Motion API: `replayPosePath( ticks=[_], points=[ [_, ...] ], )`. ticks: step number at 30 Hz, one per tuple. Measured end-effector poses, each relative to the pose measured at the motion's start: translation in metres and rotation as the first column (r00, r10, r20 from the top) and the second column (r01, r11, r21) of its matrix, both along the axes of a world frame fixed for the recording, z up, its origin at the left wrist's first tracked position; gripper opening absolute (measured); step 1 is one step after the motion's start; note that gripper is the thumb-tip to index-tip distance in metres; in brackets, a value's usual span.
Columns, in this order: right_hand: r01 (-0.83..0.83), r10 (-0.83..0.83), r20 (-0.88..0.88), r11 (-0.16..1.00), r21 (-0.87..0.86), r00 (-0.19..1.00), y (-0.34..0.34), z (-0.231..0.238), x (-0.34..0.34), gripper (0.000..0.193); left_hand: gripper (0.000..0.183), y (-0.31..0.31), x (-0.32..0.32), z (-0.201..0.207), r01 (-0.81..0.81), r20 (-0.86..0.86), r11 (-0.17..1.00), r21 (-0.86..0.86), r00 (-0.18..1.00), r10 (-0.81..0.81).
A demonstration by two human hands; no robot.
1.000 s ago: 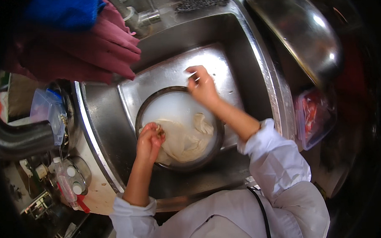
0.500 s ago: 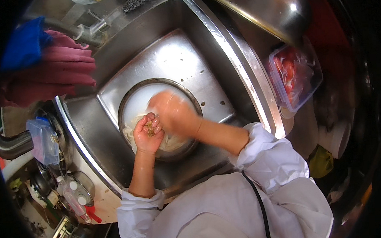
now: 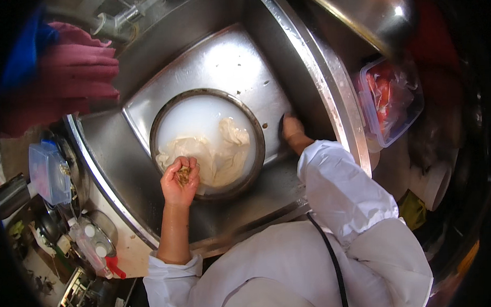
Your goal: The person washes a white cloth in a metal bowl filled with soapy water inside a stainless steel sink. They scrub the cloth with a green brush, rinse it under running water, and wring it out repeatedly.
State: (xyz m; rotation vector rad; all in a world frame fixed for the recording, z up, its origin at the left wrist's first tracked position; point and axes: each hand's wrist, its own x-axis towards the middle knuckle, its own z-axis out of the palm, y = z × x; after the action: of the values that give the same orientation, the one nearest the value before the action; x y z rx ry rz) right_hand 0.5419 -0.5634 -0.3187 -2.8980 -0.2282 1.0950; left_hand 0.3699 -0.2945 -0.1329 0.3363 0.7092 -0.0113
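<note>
My left hand (image 3: 180,180) is cupped, palm up, over the near left rim of a round metal basin (image 3: 261,153) in the sink. Its curled fingers hold a small clump of yellowish-brown bits (image 3: 182,176), too small to name. Cloudy whitish water (image 3: 193,116) fills the basin, and a pale, limp, cloth-like mass (image 3: 198,151) lies in it. My right hand (image 3: 293,128) is down at the right side of the sink floor, beside a dark edge; its fingers are mostly hidden.
The steel sink (image 3: 324,86) surrounds the basin. Pink cloths (image 3: 85,67) hang at the left. A clear tub with red contents (image 3: 387,102) stands beyond the right rim, below a large metal bowl (image 3: 365,11). A plastic box (image 3: 50,174) and bottles (image 3: 89,243) are at the left.
My right hand has moved from over the basin, by the left hand, to the right side of the sink. My left hand has shifted slightly left and nearer, still cupped around the bits.
</note>
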Motion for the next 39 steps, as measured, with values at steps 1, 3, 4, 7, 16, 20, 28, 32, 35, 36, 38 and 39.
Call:
replayPosePath(
  ticks=[1, 3, 4, 7, 16, 20, 28, 32, 35, 36, 38, 39],
  points=[
    [0.005, -0.007, 0.058, 1.000, 0.021, 0.998, 0.006, 0.005, 0.000, 0.020, 0.016, 0.002, -0.001, 0.000, 0.003, 0.049, 1.000, -0.022, 0.999, -0.002],
    [-0.136, 0.118, 0.109, 0.976, 0.169, 0.987, 0.020, 0.017, -0.003, 0.018, 0.016, 0.003, -0.005, -0.001, -0.024, -0.042, 1.000, -0.001, 0.999, 0.024],
    [-0.194, 0.169, 0.132, 0.959, 0.205, 0.977, 0.026, 0.022, -0.005, 0.018, 0.016, 0.003, -0.007, -0.001, -0.036, -0.026, 0.999, -0.012, 0.999, 0.036],
    [-0.106, 0.108, 0.012, 0.933, 0.343, 0.994, 0.044, 0.024, -0.018, 0.023, 0.016, 0.001, -0.011, -0.001, -0.043, -0.063, 0.999, 0.012, 0.997, 0.044],
    [-0.187, 0.187, 0.029, 0.932, 0.312, 0.982, 0.041, -0.032, -0.017, 0.022, 0.017, -0.005, -0.017, 0.013, -0.021, -0.194, 0.994, 0.106, 0.980, 0.042],
    [-0.117, 0.107, 0.062, 0.972, 0.204, 0.992, 0.037, -0.008, 0.012, 0.015, 0.020, -0.009, -0.027, 0.012, -0.015, -0.258, 0.992, 0.126, 0.965, 0.047],
    [-0.134, -0.060, 0.166, 0.354, 0.925, 0.984, 0.082, 0.167, -0.023, 0.006, 0.026, -0.041, -0.037, -0.005, -0.103, -0.106, 0.994, -0.032, 0.989, 0.099],
    [-0.538, 0.432, 0.432, 0.158, 0.828, 0.792, 0.110, 0.263, -0.107, 0.022, 0.027, -0.063, -0.048, 0.011, -0.179, 0.079, 0.962, -0.206, 0.977, 0.199],
    [-0.503, 0.563, 0.407, 0.019, 0.864, 0.720, 0.121, 0.302, -0.148, 0.023, 0.024, -0.071, -0.077, 0.034, -0.273, 0.080, 0.952, -0.140, 0.955, 0.285],
    [-0.562, 0.550, 0.506, -0.077, 0.823, 0.665, 0.124, 0.305, -0.154, 0.022, 0.022, -0.075, -0.088, 0.043, -0.314, 0.073, 0.940, -0.137, 0.943, 0.325],
    [-0.496, 0.574, 0.468, -0.121, 0.860, 0.671, 0.124, 0.302, -0.157, 0.015, 0.022, -0.083, -0.123, 0.056, -0.345, 0.107, 0.938, -0.021, 0.933, 0.345],
    [-0.492, 0.623, 0.416, -0.057, 0.869, 0.662, 0.124, 0.297, -0.156, 0.015, 0.024, -0.090, -0.141, 0.062, -0.431, 0.072, 0.902, -0.007, 0.900, 0.430]
  ],
)
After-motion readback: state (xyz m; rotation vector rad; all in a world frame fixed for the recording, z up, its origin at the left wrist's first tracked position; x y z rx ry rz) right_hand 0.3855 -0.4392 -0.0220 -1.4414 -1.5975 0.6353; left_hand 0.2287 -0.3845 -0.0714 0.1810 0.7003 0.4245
